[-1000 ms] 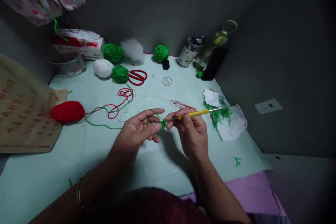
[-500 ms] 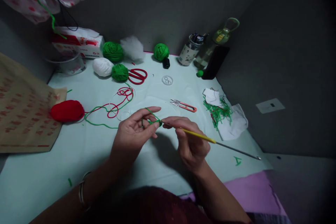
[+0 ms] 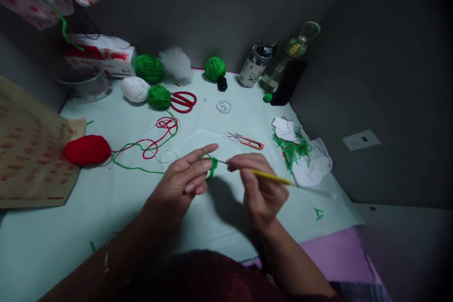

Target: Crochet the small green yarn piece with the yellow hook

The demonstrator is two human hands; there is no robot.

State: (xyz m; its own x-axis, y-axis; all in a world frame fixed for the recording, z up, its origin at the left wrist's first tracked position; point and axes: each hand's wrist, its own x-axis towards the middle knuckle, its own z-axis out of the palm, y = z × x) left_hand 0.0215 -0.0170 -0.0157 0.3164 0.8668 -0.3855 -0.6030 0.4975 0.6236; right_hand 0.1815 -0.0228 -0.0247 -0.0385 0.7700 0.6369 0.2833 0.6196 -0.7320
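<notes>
My left hand (image 3: 184, 181) pinches a small green crochet piece (image 3: 212, 167), with green yarn looped over its raised forefinger. My right hand (image 3: 260, 188) grips a yellow-handled crochet hook (image 3: 271, 177); its metal tip points left into the green piece and the far end slants down to the right. Both hands hover above the pale green table (image 3: 106, 198). A green strand (image 3: 134, 167) trails left from the work toward the loose red yarn (image 3: 159, 134).
A red yarn ball (image 3: 87, 149) lies left. At the back are green yarn balls (image 3: 158, 96), a white ball (image 3: 135, 88), red scissors (image 3: 183, 101), a jar (image 3: 253, 66) and a bottle (image 3: 292, 56). Orange snips (image 3: 246, 140) and green scraps (image 3: 292, 148) lie right.
The hook swung from pointing up-right to slanting down-right, and its tip stays in the green piece. My left hand shifted slightly right and the piece now shows as a small ring.
</notes>
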